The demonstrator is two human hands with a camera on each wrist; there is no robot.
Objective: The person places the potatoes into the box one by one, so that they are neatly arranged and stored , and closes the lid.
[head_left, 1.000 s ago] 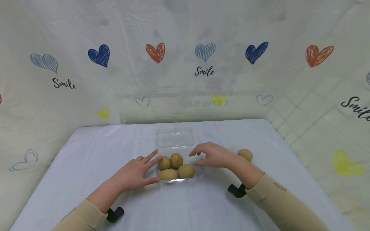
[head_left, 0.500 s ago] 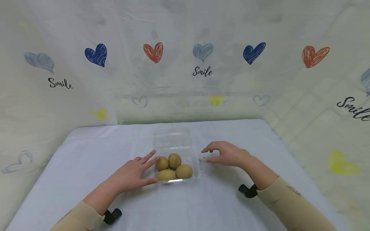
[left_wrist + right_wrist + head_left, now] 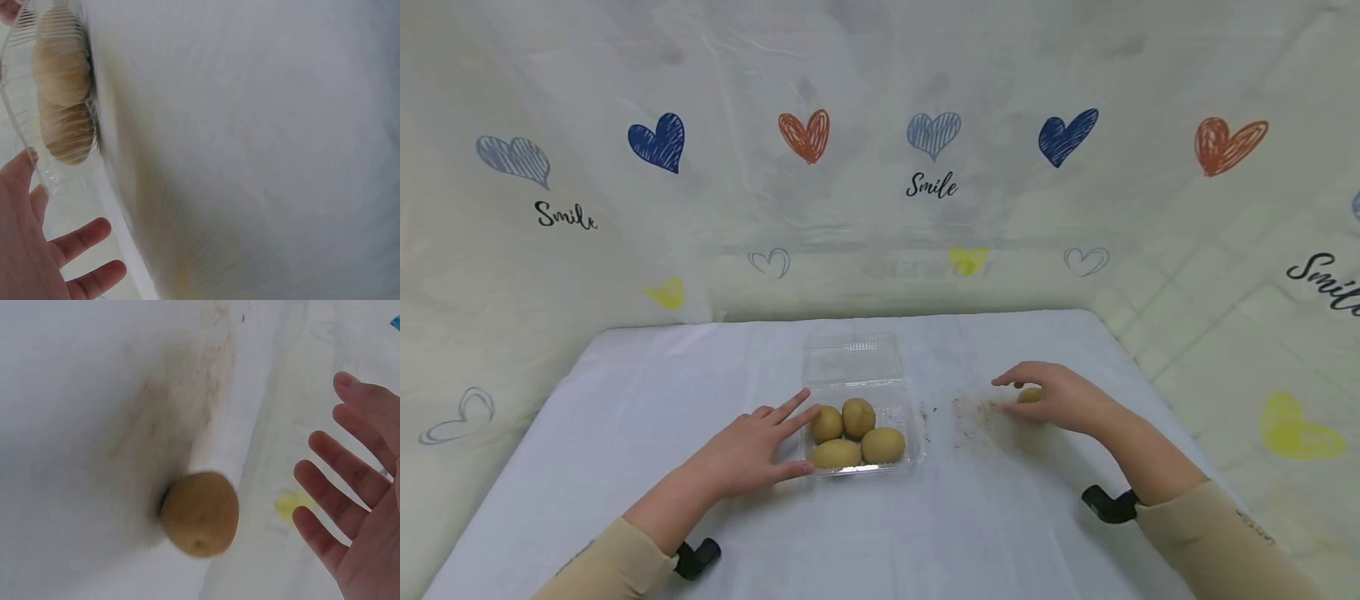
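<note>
A clear plastic clamshell container [image 3: 891, 404] lies with its lid [image 3: 852, 360] folded back, and several potatoes [image 3: 858, 418] sit in its base. At its left side my left hand [image 3: 748, 450] has spread fingers, with fingertips right at the rim; the left wrist view shows the potatoes [image 3: 61, 72] through the ribbed wall. Over to the right, one loose potato [image 3: 200, 514] lies on the white cloth. My right hand [image 3: 1060, 400] hovers by it with fingers apart and nothing held, partly covering that potato in the head view.
Brown dirt smudges [image 3: 973, 417] mark the white tablecloth [image 3: 880, 533] between the container and the loose potato. Behind the table hangs a pale sheet [image 3: 865, 217] printed with hearts. Each wrist wears a small black device [image 3: 1108, 505].
My right hand has moved right, from beside the container to the loose potato. My left hand stays at the container's left side, and the potatoes inside have not moved.
</note>
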